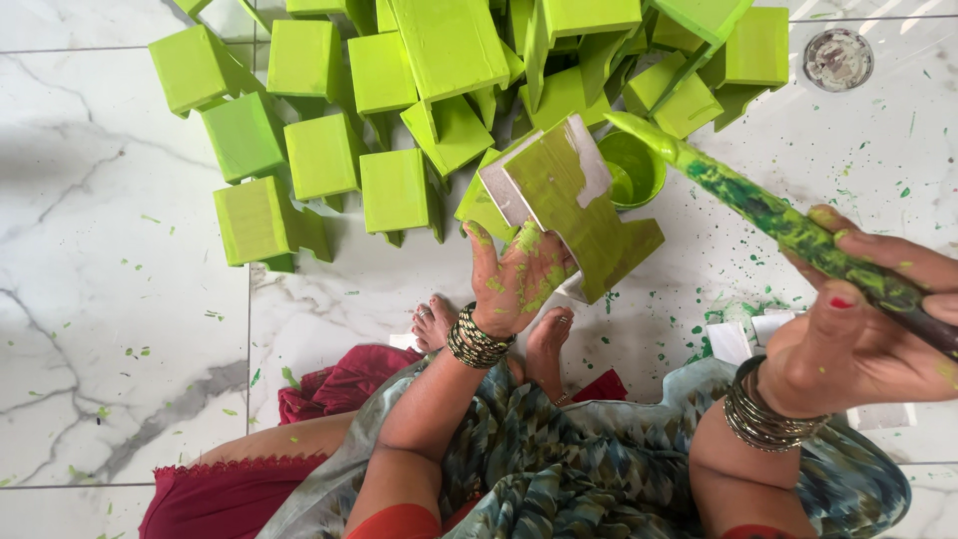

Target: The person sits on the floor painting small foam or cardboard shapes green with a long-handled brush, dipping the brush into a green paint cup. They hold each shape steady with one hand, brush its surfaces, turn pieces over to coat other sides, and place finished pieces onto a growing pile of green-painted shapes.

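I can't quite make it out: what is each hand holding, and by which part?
The left hand grips a half-painted wooden block by its lower edge. The right hand holds a paintbrush by its handle end.

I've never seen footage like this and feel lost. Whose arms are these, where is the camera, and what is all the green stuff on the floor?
There is one picture, taken by a camera worn on a person's head, looking down at their own two hands. The person sits on a white marble floor speckled with green paint. The left hand, smeared with paint, holds a partly painted wooden block with bare patches showing. The right hand grips a paint-caked brush, its tip above a small green paint bowl. Behind lies a pile of painted green blocks. A round floor drain sits top right.
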The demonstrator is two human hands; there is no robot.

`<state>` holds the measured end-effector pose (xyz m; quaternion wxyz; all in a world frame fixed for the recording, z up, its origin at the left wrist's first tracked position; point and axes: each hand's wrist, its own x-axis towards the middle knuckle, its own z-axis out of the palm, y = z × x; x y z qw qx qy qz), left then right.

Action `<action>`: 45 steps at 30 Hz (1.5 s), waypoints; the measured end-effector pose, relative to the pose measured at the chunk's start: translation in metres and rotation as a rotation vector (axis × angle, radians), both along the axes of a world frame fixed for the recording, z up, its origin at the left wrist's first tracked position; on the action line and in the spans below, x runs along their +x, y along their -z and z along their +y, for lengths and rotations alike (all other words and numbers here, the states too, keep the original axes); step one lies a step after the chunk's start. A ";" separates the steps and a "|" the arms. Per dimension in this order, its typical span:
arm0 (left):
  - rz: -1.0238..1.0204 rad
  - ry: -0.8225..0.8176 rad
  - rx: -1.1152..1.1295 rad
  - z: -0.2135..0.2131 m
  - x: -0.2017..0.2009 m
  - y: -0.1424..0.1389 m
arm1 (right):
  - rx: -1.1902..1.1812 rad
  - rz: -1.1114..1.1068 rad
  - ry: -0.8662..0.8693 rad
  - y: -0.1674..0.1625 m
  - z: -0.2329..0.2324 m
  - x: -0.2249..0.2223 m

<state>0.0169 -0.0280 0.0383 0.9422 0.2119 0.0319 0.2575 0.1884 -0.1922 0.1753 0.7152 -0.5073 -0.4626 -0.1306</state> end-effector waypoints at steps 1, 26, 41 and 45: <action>-0.017 0.018 -0.002 0.000 0.000 0.003 | 0.010 -0.009 0.007 0.004 0.001 0.000; -0.014 0.040 0.053 -0.001 0.002 0.001 | -0.224 0.112 -0.078 -0.005 -0.017 -0.007; -0.076 0.064 0.008 -0.009 0.003 0.018 | -0.209 -0.007 0.015 0.007 0.006 0.003; -0.085 0.042 -0.030 -0.004 0.002 0.018 | -0.219 0.098 0.129 0.000 -0.003 -0.001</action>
